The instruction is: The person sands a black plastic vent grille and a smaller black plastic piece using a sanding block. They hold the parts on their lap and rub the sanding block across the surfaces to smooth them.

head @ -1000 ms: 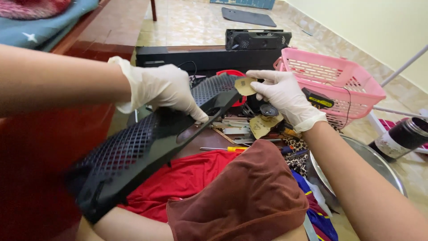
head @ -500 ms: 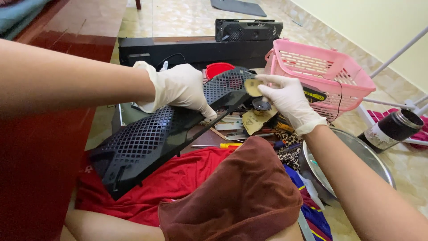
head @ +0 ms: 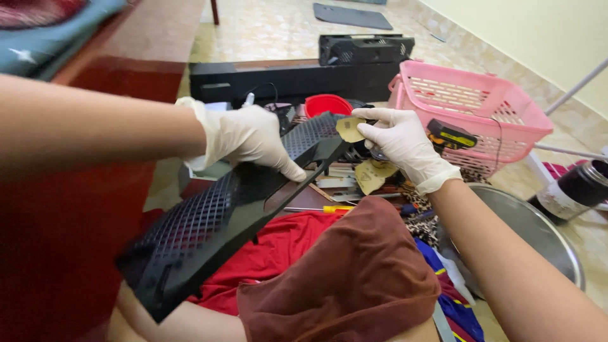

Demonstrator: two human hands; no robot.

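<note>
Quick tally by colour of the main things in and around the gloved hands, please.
Black: 2, the grille panel held by the left hand, and a long bar behind.
Tan: 2, a sanding pad in the right hand, another pad below.
Pink: 1, basket.
Red: 1, bowl.
Total: 6

At three o'clock a dark cylindrical bottle (head: pixel 577 189) lies tilted on the floor, a pale label (head: pixel 558 201) wrapped around its lower body. At one o'clock, a yellow label (head: pixel 453 132) tops a black device.
</note>
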